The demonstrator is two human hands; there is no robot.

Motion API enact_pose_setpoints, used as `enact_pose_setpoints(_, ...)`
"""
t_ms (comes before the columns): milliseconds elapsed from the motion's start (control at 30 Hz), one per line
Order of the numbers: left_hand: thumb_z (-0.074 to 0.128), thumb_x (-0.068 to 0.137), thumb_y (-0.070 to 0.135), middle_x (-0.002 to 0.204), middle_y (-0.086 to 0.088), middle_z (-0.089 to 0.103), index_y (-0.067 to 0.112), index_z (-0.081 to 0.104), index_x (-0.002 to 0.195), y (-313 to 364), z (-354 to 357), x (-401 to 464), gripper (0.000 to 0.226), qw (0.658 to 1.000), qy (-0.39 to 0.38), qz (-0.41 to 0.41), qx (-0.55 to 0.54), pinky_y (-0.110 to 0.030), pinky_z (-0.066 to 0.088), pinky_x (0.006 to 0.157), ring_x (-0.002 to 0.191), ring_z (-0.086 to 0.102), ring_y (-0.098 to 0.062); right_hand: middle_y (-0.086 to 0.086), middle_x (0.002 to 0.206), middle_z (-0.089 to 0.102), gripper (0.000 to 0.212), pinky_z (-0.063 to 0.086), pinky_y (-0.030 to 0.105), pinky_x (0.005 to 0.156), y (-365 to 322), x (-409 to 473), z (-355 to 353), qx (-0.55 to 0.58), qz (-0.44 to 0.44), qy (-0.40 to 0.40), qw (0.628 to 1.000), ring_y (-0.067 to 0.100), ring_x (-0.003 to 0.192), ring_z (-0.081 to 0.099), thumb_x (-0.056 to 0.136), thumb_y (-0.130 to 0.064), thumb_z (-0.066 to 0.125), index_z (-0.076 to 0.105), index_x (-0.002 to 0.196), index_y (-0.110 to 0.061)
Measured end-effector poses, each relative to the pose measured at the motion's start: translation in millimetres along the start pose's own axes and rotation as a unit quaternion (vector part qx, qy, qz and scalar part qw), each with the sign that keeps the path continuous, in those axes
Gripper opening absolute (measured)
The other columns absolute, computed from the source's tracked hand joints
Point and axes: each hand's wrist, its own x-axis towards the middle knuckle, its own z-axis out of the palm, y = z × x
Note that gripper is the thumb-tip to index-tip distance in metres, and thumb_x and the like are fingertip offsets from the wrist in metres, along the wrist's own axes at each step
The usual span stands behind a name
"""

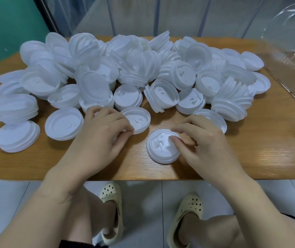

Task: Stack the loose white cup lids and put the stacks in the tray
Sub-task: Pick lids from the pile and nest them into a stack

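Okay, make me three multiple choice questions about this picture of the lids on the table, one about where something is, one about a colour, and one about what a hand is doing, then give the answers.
1. Where is the clear plastic tray?
A. far right of the table
B. on the floor
C. under the lid pile

2. What colour are the shoes?
A. black
B. pale yellow
C. red

3. What is the right hand doing?
A. hanging off the table
B. holding the tray
C. fingers on a single lid

Answers: 1 A, it sits at the upper right edge. 2 B, both show pale yellow below the table. 3 C, its fingers touch the lid lying alone near the front edge.
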Motion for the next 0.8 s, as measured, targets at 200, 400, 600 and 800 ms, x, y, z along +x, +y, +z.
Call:
enact_pose_setpoints(200,0.057,0.099,0.026,0.092,0.008,0.067,0.018,0.069,0.098,8,-5,3,0.014,0.999,0.039,-0.011,-0.022,-0.037,0.033,0.099,0.091,0.060,-0.017,-0.002,0.108,0.065,0.031,0.045,0.025,0.091,-11,6,10,0.020,0.000,-0.004,1.000,0.016,0.101,0.061,0.091,-0.030,0.071,0.073,0.116,-0.011)
enact_pose_setpoints(400,0.060,0.098,0.020,0.088,0.005,0.065,0.014,0.067,0.094,13,-6,2,0.010,0.997,0.069,0.006,-0.036,-0.038,0.038,0.093,0.085,0.062,-0.020,-0.002,0.129,0.061,0.058,0.037,0.018,0.104,-24,17,22,0.035,0.004,-0.025,0.999,0.014,0.119,0.054,0.093,-0.048,0.063,0.059,0.139,-0.013)
enact_pose_setpoints(600,0.066,0.095,0.021,0.087,0.007,0.065,0.018,0.068,0.090,18,-1,-1,0.006,0.990,0.060,-0.026,-0.124,-0.041,0.046,0.084,0.088,0.062,-0.016,-0.001,0.127,0.065,0.071,0.042,0.026,0.101,-29,28,34,0.077,0.040,-0.064,0.994,0.014,0.118,0.056,0.090,-0.056,0.068,0.051,0.146,-0.017)
enact_pose_setpoints(800,0.070,0.094,0.024,0.086,0.009,0.068,0.025,0.070,0.086,17,-3,-2,0.008,0.968,0.047,-0.079,-0.234,-0.047,0.050,0.082,0.089,0.066,-0.020,-0.002,0.121,0.069,0.067,0.048,0.036,0.094,-33,37,35,0.076,0.079,-0.082,0.991,0.014,0.110,0.058,0.085,-0.053,0.070,0.057,0.140,-0.017)
